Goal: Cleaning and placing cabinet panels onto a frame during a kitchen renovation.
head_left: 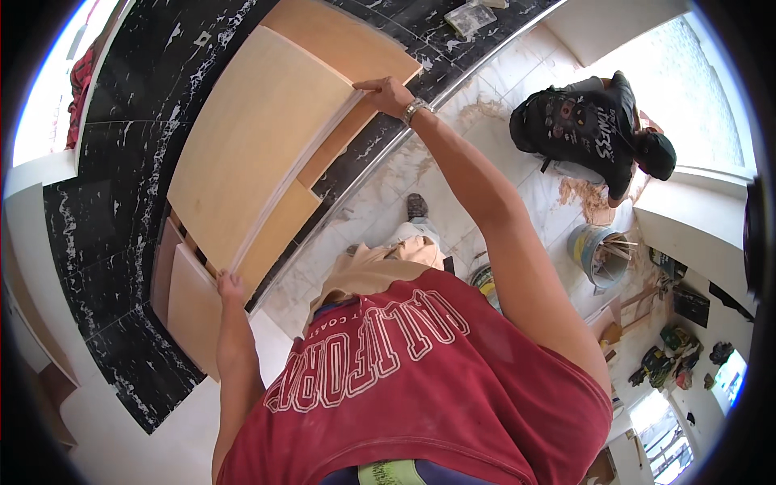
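A large pale wooden panel (259,133) with a light front edge lies over other boards on a black, white-veined countertop (368,153). At the panel's near left corner, my left hand (230,287) is closed on the edge. My right hand (390,95) grips the corner at the other end of the same edge, a metal-banded watch on its wrist. Beneath the panel show a browner board (352,36) at the far end, a yellowish board (283,242) along the front, and another board (194,311) to the left. My fingers' undersides are hidden.
Black veined wall tiles (121,202) stand behind the counter, and a metal strip (465,77) edges its front. A person in black (578,129) crouches on the tiled floor to the right. Nearby stand a bucket with sticks (600,255) and a pile of gear (671,356).
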